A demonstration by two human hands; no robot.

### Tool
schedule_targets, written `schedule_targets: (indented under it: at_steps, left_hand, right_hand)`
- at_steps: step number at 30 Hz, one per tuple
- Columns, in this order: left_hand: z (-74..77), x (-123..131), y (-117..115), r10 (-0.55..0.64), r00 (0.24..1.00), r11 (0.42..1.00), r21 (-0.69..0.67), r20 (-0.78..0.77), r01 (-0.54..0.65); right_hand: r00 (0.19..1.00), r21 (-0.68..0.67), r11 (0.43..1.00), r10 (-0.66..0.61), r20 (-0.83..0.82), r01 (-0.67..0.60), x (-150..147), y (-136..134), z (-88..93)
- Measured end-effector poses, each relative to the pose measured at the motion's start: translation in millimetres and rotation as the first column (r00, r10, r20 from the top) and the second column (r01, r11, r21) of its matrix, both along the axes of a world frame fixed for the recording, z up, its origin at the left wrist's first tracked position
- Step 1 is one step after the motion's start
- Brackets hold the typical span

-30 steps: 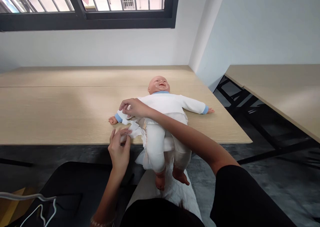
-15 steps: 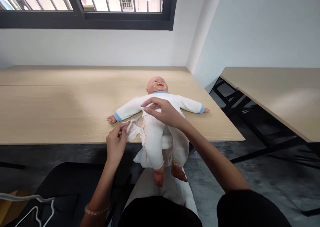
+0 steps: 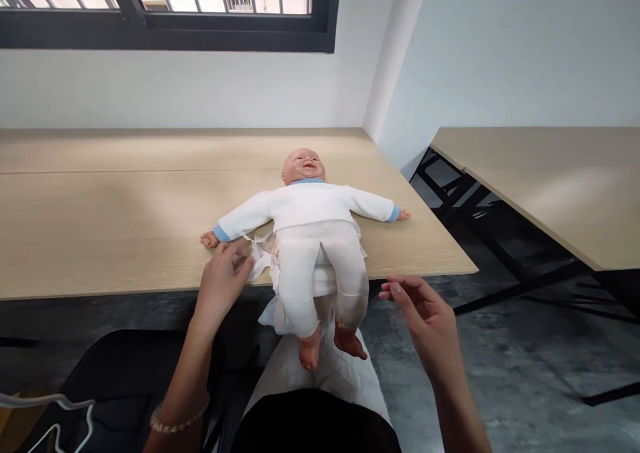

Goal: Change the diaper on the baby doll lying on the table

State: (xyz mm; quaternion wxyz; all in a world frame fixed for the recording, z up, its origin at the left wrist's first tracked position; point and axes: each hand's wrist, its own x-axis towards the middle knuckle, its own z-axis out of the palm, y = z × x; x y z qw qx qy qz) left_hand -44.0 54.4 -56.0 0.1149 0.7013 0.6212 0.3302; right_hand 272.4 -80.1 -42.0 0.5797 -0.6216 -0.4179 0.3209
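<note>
A pale wooden bench (image 3: 125,226) spans the frame's left and center beneath a dark-framed window (image 3: 225,30) at upper left. At center, a bald, white-clad doll (image 3: 313,206) with blue cuffs (image 3: 394,213) lies on its back, legs (image 3: 299,280) over the near edge. The left hand (image 3: 223,280) bends its fingers at loose white material (image 3: 262,258), their grip impossible to tell; at lower right, the right hand (image 3: 429,323) curls empty fingers slightly apart.

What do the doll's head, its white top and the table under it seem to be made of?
The head: probably smooth plastic or vinyl, given its glossy highlights. The white top: probably cloth, matte; it drapes without gloss. The table: wood or wood-look laminate, slightly satiny; fine grain lines show.
</note>
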Motion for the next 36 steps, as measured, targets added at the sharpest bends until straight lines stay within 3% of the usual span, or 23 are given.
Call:
schedule_targets:
  at_steps: [3,5,7,8,9,11,15,17,20,23,27,31,33,36]
  left_hand:
    - [4.2,-1.7,-12.5,0.057,0.99,0.998,-0.013,0.132,-0.056]
    - [3.7,3.2,-29.4,0.133,0.966,0.984,0.09,0.221,-0.156]
    - [-2.8,13.9,-53.1,0.196,0.936,0.928,0.252,0.292,-0.273]
    - [-8.8,20.9,-66.0,0.196,0.931,0.903,0.314,0.309,-0.294]
    - [-16.4,28.3,-78.6,0.139,0.945,0.917,0.323,0.297,-0.236]
    - [-34.2,42.7,-99.0,-0.004,0.966,0.977,0.208,0.26,-0.052]
    - [-59.5,62.0,-110.1,0.067,0.932,0.991,-0.13,0.357,-0.021]
    - [-60.1,67.9,-105.6,0.05,0.914,0.972,-0.23,0.402,0.048]
    - [-52.4,77.9,-99.0,-0.023,0.874,0.954,-0.252,0.486,0.165]
    - [-46.2,89.7,-98.3,-0.016,0.777,0.936,-0.265,0.629,0.233]
    - [-42.4,96.2,-103.0,0.154,0.586,0.861,-0.399,0.795,0.315]
    - [-33.8,84.2,-107.9,0.411,0.352,0.78,-0.524,0.841,0.341]
    - [-28.8,74.9,-109.5,0.459,0.247,0.752,-0.522,0.853,0.402]
    - [-23.2,61.4,-110.4,0.462,0.191,0.723,-0.493,0.866,0.485]
  right_hand:
    - [0.999,-0.09,0.996,-0.028,0.016,0.029,-4.2,-9.9,-25.8]
    - [0.999,-0.13,0.992,0.01,0.031,-0.006,-14.7,-14.6,-39.9]
    - [0.999,-0.157,0.986,0.051,0.005,-0.049,-29.6,-17.1,-50.4]
    - [0.997,-0.166,0.984,0.066,-0.031,-0.07,-37.6,-17.3,-54.4]
    - [0.994,-0.173,0.981,0.077,-0.075,-0.089,-45.3,-16.8,-57.8]
    - [0.986,-0.185,0.976,0.09,-0.142,-0.115,-57.7,-14.1,-62.7]
    - [0.988,-0.203,0.971,0.108,-0.111,-0.129,-64.7,-7.8,-66.7]
    - [0.987,-0.204,0.969,0.116,-0.109,-0.136,-61.1,-6.9,-66.9]
    - [0.984,-0.215,0.965,0.129,-0.123,-0.153,-54.1,-8.1,-66.9]
    - [0.982,-0.225,0.958,0.16,-0.097,-0.178,-51.5,-9.9,-65.6]
    - [0.976,-0.242,0.957,0.191,0.105,-0.161,-57.6,-11.6,-53.3]
    - [0.949,-0.202,0.966,0.21,0.237,-0.164,-64.3,-12.9,-29.3]
    - [0.943,-0.223,0.96,0.224,0.245,-0.17,-61.6,-14.0,-19.4]
    - [0.928,-0.303,0.943,0.227,0.294,-0.134,-47.3,-16.9,-13.3]
